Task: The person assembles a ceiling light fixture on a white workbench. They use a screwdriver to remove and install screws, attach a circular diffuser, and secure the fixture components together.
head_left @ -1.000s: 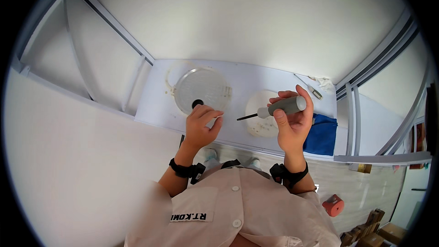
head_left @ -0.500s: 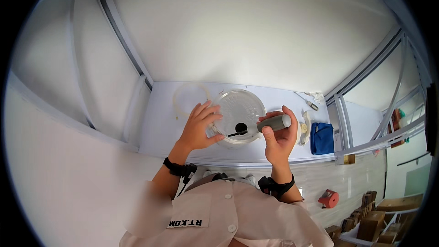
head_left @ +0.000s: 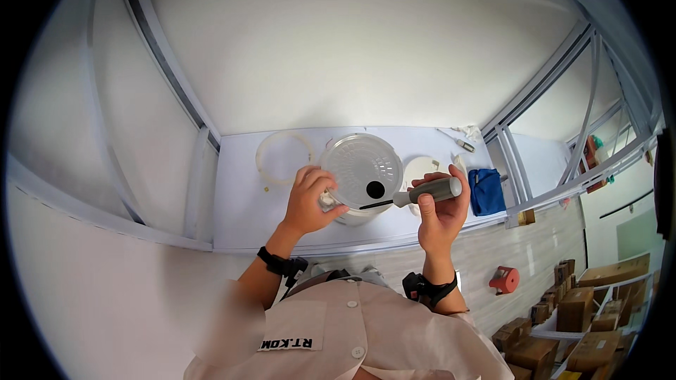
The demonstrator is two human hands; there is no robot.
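Note:
A round, translucent-topped container (head_left: 351,162) with a black circular spot stands on the white table in front of me, its top tipped slightly. My left hand (head_left: 307,201) is closed on its near-left side, fingers bent over the rim and thumb lower down. In my right hand (head_left: 442,224) is a screwdriver (head_left: 438,189) with a grey handle, held between thumb and fingers. Its dark shaft points left across the container's near rim, just below the black spot. Whether the tip touches the container, I cannot tell.
Left of the container lies a thin pale ring (head_left: 260,155). To the right are a white disc (head_left: 421,167), a blue cloth pouch (head_left: 486,193) and a second screwdriver (head_left: 464,146). White frame posts border the table. A red stool (head_left: 504,280) and cardboard boxes (head_left: 574,309) are on the right.
My left hand's spread fingers have curled onto the container's rim. The container's top has tilted, and the screwdriver has swung a little right with my right hand. The view has shifted slightly.

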